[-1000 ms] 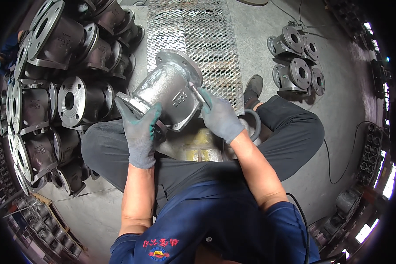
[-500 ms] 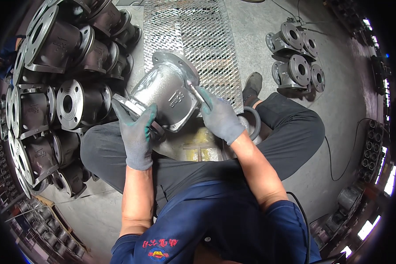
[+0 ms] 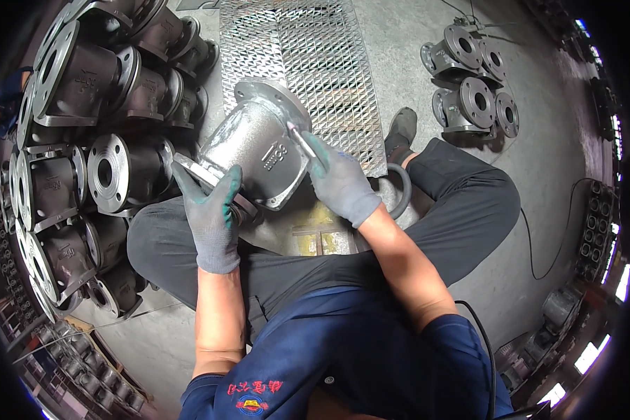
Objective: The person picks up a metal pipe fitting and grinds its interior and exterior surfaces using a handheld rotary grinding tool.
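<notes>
Head camera: the flanged casting (tilted) lies between gloved hands.

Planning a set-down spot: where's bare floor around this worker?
Free: floor between the metal grating and the casting cluster at right; also between the right leg and the grey equipment at lower right. Crowded: left side, stacked castings beside the left leg; centre, left hand and right hand at the held casting.
</notes>
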A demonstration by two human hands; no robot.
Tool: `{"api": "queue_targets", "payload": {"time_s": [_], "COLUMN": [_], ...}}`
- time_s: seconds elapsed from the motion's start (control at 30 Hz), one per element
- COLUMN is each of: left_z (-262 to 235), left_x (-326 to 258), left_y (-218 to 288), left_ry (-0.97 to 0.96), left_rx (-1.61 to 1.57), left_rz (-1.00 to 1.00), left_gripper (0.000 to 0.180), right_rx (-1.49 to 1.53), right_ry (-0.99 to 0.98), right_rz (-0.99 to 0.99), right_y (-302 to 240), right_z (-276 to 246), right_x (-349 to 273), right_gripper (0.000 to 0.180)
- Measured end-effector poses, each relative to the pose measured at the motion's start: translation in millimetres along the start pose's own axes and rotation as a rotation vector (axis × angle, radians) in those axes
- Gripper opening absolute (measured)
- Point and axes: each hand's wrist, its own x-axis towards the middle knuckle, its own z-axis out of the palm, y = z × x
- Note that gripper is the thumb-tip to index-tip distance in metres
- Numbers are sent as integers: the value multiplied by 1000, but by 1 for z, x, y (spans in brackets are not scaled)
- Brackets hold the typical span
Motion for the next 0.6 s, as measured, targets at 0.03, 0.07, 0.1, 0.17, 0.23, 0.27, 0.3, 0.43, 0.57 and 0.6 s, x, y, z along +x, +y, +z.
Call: {"api": "queue_targets", "payload": {"time_s": [0.03,0.07,0.1,0.17,0.23,0.27,0.3,0.43,0.57,0.6], "left_z": [5,8,12,14,6,4,4,1,8,14], "left_x": [-2,-3,-4,-6,0,-1,-1,-1,-2,-2], "left_y": [9,14,19,21,6,3,0,-6,8,12], "left_ry": [-20,-27,-35,-3,20,17,10,18,-18,-4], "left_rx": [4,6,7,-27,26,76,115,255,131,106], "left_rz": [-84,-126,-167,-196,-131,-84,-52,111,-51,-64], "left_gripper": [116,116,116,91,90,89,88,87,90,90], "right_rx": [0,-5,-11,-23,-94,-100,-99,-34,-59,-32], "right_ry": [-1,6,13,-9,-124,-140,-140,-102,-145,-98], "right_rz": [5,-41,-86,-38,-71,-68,-66,-77,-20,-42], "right_y": [11,17,24,21,27,27,27,17,21,20], "right_z": [2,0,-1,-17,-28,-30,-32,-31,-27,-29], "right_x": [-2,-6,-9,-18,-18,-17,-16,-9,-6,-7], "right_gripper": [58,55,52,53,53,53,53,52,53,54]}}
